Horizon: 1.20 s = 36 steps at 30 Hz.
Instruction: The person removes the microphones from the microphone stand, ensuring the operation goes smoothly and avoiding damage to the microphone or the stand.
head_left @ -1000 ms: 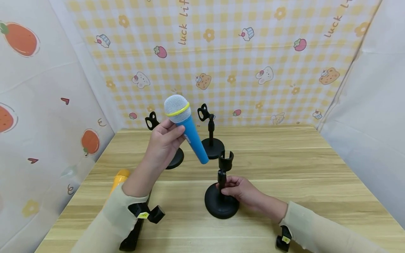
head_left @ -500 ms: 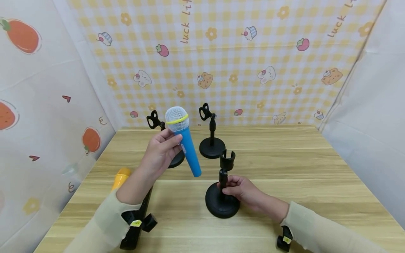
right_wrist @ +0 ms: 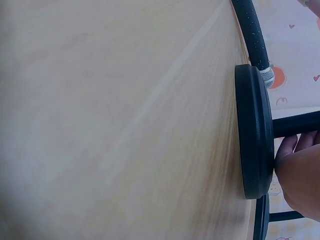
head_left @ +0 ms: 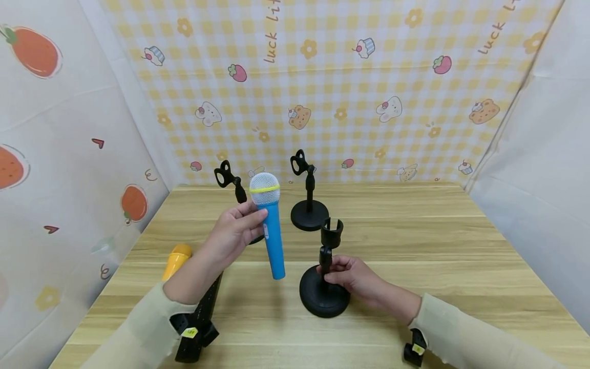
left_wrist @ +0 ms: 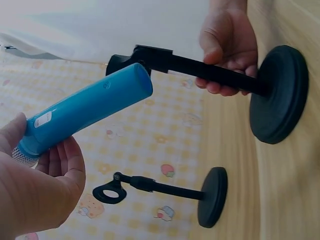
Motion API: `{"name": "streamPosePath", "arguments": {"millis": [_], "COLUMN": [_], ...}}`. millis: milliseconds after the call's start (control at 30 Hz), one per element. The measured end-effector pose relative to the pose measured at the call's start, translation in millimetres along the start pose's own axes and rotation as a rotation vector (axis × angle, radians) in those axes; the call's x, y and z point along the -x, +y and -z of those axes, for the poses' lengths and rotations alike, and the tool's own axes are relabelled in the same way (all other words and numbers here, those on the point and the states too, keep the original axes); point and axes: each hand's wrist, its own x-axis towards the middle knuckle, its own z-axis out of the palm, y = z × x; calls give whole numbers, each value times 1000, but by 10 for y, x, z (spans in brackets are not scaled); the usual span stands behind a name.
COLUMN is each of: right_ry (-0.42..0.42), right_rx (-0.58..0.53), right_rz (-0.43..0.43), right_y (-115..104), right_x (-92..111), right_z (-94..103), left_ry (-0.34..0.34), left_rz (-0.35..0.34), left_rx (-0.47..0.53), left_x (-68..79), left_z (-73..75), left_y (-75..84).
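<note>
My left hand (head_left: 235, 230) grips a blue microphone (head_left: 274, 241) just below its silver mesh head with a yellow ring. The microphone hangs nearly upright, head up, a little left of the near black microphone stand (head_left: 324, 297). In the left wrist view, the blue handle's end (left_wrist: 142, 80) appears in front of the stand's upper part. With thumb and fingers, my right hand (head_left: 355, 279) pinches that stand's post low down, above its round base (right_wrist: 254, 132). The stand's slotted holder (head_left: 331, 234) points up and holds nothing.
Two more black stands with ring-shaped clips stand at the back, one behind the left hand (head_left: 226, 174) and one near the middle (head_left: 310, 215). At left lie a yellow microphone (head_left: 176, 260) and a black microphone (head_left: 203, 312), partly under my left forearm.
My left hand has lowered the blue microphone and turned it from slanting to nearly upright. The right hand keeps holding the stand's post in place.
</note>
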Motion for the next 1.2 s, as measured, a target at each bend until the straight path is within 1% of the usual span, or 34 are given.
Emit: {"name": "streamPosePath", "arguments": {"millis": [267, 433, 533, 700, 800, 1000, 1200], "right_ry": [-5, 3, 0, -1, 3, 0, -18], "right_rx": [-8, -7, -9, -10, -13, -12, -18], "right_rz": [0, -1, 2, 7, 8, 11, 11], "right_y": [-2, -13, -14, -5, 4, 2, -1], "right_x": [8, 10, 9, 6, 7, 14, 9], "right_z": [7, 4, 0, -5, -6, -8, 9], "left_ry": [7, -6, -6, 39, 44, -9, -9], "left_rz": [151, 198, 240, 323, 348, 371, 408], "left_rx": [-59, -89, -117, -164, -171, -191, -236], "left_x": [38, 61, 84, 124, 139, 168, 186], "left_z": [115, 180, 209, 240, 253, 281, 263], "left_y": [-153, -269, -344, -443, -484, -617, -735]}}
